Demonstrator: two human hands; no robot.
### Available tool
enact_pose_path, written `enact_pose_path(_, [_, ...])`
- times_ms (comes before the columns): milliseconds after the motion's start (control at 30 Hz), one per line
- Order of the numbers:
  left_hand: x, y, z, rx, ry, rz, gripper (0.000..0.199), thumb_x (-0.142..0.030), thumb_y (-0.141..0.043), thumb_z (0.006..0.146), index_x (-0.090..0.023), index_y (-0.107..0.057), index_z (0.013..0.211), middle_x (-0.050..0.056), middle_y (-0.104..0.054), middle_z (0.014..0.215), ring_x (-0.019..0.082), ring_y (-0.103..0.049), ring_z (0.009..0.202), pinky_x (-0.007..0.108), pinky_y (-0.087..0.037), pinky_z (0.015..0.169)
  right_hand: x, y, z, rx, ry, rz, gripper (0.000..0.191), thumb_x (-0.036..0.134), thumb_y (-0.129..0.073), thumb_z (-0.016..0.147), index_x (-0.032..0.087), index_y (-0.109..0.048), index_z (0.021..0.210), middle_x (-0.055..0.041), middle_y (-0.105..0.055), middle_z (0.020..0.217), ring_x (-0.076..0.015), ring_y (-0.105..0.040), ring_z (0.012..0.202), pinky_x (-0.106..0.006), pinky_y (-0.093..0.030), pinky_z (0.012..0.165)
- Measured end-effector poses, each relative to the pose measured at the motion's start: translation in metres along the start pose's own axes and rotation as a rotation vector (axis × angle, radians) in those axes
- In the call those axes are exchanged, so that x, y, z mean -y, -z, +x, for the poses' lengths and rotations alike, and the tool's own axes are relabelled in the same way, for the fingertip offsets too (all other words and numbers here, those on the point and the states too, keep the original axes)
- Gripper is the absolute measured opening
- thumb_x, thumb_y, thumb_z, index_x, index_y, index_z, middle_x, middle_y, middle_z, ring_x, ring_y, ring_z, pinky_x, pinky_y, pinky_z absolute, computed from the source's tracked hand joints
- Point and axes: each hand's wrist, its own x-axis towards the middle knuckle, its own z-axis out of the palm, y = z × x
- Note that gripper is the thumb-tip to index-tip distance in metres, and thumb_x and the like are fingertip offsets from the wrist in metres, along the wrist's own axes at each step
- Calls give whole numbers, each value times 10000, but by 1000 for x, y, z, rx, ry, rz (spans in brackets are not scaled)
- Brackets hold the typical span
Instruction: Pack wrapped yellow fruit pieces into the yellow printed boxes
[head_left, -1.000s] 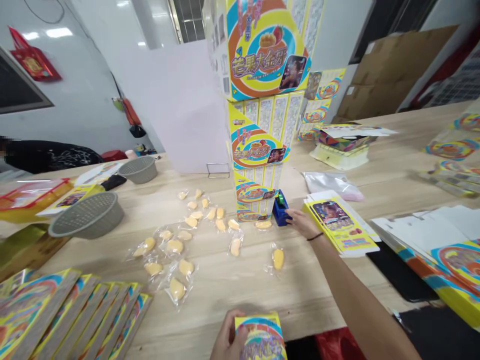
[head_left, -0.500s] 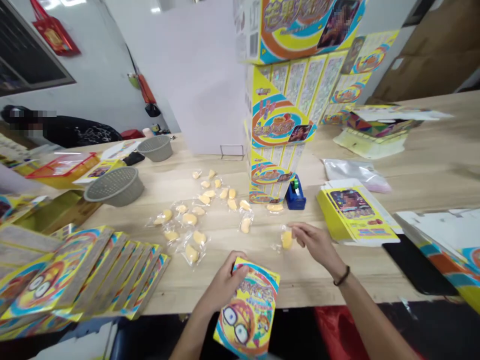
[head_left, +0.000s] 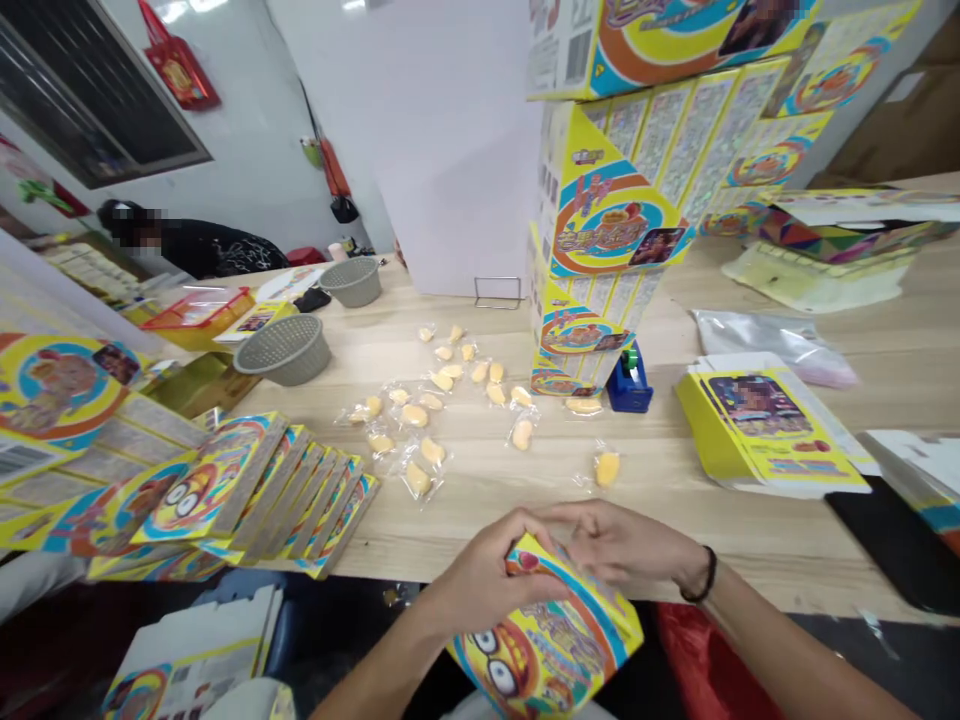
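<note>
A yellow cartoon box (head_left: pixel 555 640) is tilted over the table's front edge. My left hand (head_left: pixel 499 570) is closed round its upper left part, thumb across the front. My right hand (head_left: pixel 626 545) is at the box's upper right end, its fingers bent and partly blurred; whether they pinch a flap cannot be made out. Just beyond my right hand lies one wrapped yellow piece (head_left: pixel 607 468). Several more wrapped yellow pieces (head_left: pixel 414 415) are scattered over the middle of the wooden table (head_left: pixel 480 505).
Stacked display boxes (head_left: pixel 619 225) rise behind, beside a blue tape dispenser (head_left: pixel 630 385). Leaning boxes (head_left: pixel 262 490) stand left, near grey baskets (head_left: pixel 283 350). A flat yellow carton (head_left: pixel 772 420) and black phone (head_left: pixel 892 540) lie right. A person (head_left: pixel 217 248) is at far left.
My right hand has moved from the lone wrapped piece to the box's upper end. The box has turned and tilted in my left hand. The view has shifted.
</note>
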Motion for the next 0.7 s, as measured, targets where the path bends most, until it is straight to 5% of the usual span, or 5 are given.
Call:
enact_pose_path(133, [18,-5,-7,-44,-443,320,58,-204,-554,821,-209,-571,876,82,-594,1058,201,-546,1023,380,-416,926,-22,30,5,-571,27,-323,486,441,-459,818,130,-546,1182,56,-450,479,-112,-420,447,-227,-337,456])
enact_pose_path(233, [59,-12,-14,46,-538,579,161,-145,-460,861,-213,-591,926,90,-629,1078,212,-531,1096,449,-337,1028,-39,59,19,-833,19,-580,405,376,-418,816,144,-593,1099,12,-548,545,-148,-506,500,-263,-405,500])
enact_pose_path(433, [116,-17,-24,148,-397,665,275,-295,-576,812,-192,-544,1065,124,-626,1098,244,-531,1110,432,-348,1028,-54,84,66,-878,62,-725,309,267,-412,810,136,-639,975,-131,-660,902,-243,-611,824,-383,-470,755])
enact_pose_path(600, [96,16,10,-153,-227,603,228,-277,-362,917,-177,-549,1000,112,-621,1008,195,-546,1019,363,-434,901,-53,44,71,-786,188,-817,278,279,-549,788,202,-639,1039,-120,-622,1097,-270,-536,1063,-436,-407,932])
enact_pose_path(700, [98,22,16,-61,-230,678,426,-433,-510,831,-184,-477,1175,153,-541,1215,266,-469,1165,448,-377,972,-76,14,43,-725,226,-903,400,362,-627,758,250,-595,1140,-110,-535,1271,-287,-473,1174,-460,-392,970])
